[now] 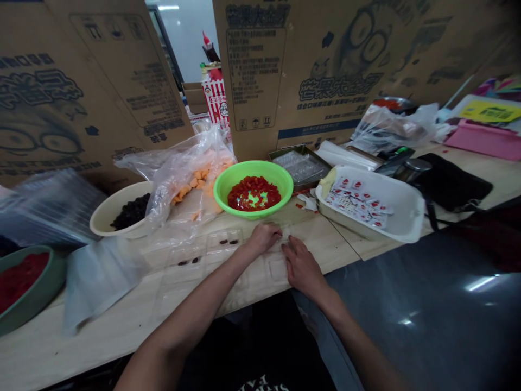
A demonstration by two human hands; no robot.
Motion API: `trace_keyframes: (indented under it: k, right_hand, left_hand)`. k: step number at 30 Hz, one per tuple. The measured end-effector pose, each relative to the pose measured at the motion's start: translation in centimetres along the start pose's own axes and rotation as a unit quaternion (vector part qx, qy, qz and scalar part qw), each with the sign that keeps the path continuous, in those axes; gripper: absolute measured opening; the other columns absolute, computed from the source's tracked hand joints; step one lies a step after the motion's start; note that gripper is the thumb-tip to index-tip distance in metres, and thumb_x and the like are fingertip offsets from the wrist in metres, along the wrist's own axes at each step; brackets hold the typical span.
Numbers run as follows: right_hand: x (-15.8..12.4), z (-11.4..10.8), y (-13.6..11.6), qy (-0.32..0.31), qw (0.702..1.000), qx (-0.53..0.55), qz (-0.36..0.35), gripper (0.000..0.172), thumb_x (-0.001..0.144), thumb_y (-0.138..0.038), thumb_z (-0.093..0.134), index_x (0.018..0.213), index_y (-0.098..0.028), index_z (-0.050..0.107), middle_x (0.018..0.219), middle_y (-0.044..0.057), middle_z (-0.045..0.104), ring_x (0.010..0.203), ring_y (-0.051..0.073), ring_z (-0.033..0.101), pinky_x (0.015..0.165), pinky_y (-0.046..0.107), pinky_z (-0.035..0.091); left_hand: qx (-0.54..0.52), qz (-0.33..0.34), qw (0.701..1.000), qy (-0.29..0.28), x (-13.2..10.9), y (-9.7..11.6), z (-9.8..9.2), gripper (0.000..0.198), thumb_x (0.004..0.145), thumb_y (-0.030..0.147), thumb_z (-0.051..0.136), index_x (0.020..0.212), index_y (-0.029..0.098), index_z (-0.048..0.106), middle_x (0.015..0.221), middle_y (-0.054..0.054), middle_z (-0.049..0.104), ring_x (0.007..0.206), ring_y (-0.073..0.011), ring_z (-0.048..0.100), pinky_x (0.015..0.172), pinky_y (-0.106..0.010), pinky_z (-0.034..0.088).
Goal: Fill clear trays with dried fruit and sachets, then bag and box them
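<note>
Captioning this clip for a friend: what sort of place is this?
Probably a small food-packing workspace: a green bowl of diced red food, a white tray of small sachets, and clear plastic trays on a wooden counter.

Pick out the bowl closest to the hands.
The bright green plastic bowl of diced red pieces, just beyond the left hand; the cream bowl of dark pieces and dull green bowl of red food sit farther left.

Behind the green bowl (253, 168) of diced red fruit stand printed cardboard boxes (260, 70); to its right, a white tray (407, 212) of small sachets; to its left, a white bowl (106, 217) of dark dried fruit.
</note>
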State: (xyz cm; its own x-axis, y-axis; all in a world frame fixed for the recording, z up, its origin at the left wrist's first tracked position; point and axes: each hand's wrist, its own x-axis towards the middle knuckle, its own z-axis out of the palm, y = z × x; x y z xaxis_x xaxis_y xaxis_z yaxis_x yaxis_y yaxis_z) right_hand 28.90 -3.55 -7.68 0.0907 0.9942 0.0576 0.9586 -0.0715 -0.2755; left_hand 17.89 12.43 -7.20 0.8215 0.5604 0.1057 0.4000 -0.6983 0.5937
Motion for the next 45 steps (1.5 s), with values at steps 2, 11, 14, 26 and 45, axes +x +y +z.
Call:
trace_keyframes:
  k: [2, 11, 14, 26, 45]
  right_hand:
    - [-0.1, 0.1, 0.1, 0.003, 1.0, 0.011, -0.004, 0.052, 0.085, -0.006, 0.045, 0.136, -0.009, 0.057, 0.154, 0.023, 0.037, 0.143, 0.033, 0.034, 0.112, 0.049, 0.038]
    - [-0.1, 0.3, 0.3, 0.014, 0.999, 0.049, -0.014, 0.055, 0.082, -0.004, 0.048, 0.136, -0.01, 0.057, 0.156, 0.022, 0.035, 0.145, 0.031, 0.032, 0.115, 0.048, 0.036]
    - [-0.1, 0.4, 0.5, 0.021, 0.998, 0.05, -0.021, 0.054, 0.082, -0.006, 0.047, 0.136, -0.009, 0.057, 0.156, 0.022, 0.036, 0.145, 0.031, 0.032, 0.116, 0.048, 0.035]
    - [0.0, 0.9, 1.1, 0.059, 0.996, 0.057, -0.045, 0.053, 0.078, -0.004, 0.045, 0.129, -0.008, 0.061, 0.149, 0.022, 0.042, 0.14, 0.031, 0.037, 0.111, 0.048, 0.041]
    - [8.0, -5.1, 4.3, 0.208, 0.973, 0.091, -0.036, 0.03, 0.087, -0.027, 0.046, 0.109, -0.023, 0.067, 0.104, 0.011, 0.068, 0.084, 0.025, 0.066, 0.075, 0.037, 0.053]
  left_hand:
    - [0.008, -0.003, 1.0, -0.005, 0.0, -0.3, 0.0, 0.019, 0.084, 0.009, 0.059, 0.084, 0.016, 0.076, 0.085, -0.005, 0.071, 0.079, -0.0167, 0.064, 0.078, -0.026, 0.048]
    - [0.011, -0.077, 0.996, 0.043, 0.5, 0.4, 0.2, 0.028, 0.09, 0.015, 0.047, 0.086, 0.012, 0.075, 0.085, -0.009, 0.068, 0.08, -0.0182, 0.061, 0.08, -0.03, 0.049]
    - [-0.013, -0.087, 0.995, 0.045, 1.7, 1.5, 0.8, 0.032, 0.087, 0.009, 0.045, 0.103, 0.012, 0.073, 0.091, -0.007, 0.071, 0.084, -0.0165, 0.062, 0.082, -0.028, 0.05]
    - [-0.106, -0.108, 0.987, 0.061, 2.0, 2.9, 0.4, 0.023, 0.082, 0.009, 0.054, 0.088, 0.015, 0.075, 0.083, -0.004, 0.073, 0.076, -0.015, 0.062, 0.075, -0.025, 0.048]
    - [-0.279, -0.245, 0.794, 0.482, -17.7, -6.5, -22.0, 0.016, 0.097, 0.02, 0.053, 0.098, 0.008, 0.064, 0.07, 0.001, 0.06, 0.06, -0.0054, 0.053, 0.067, -0.02, 0.048]
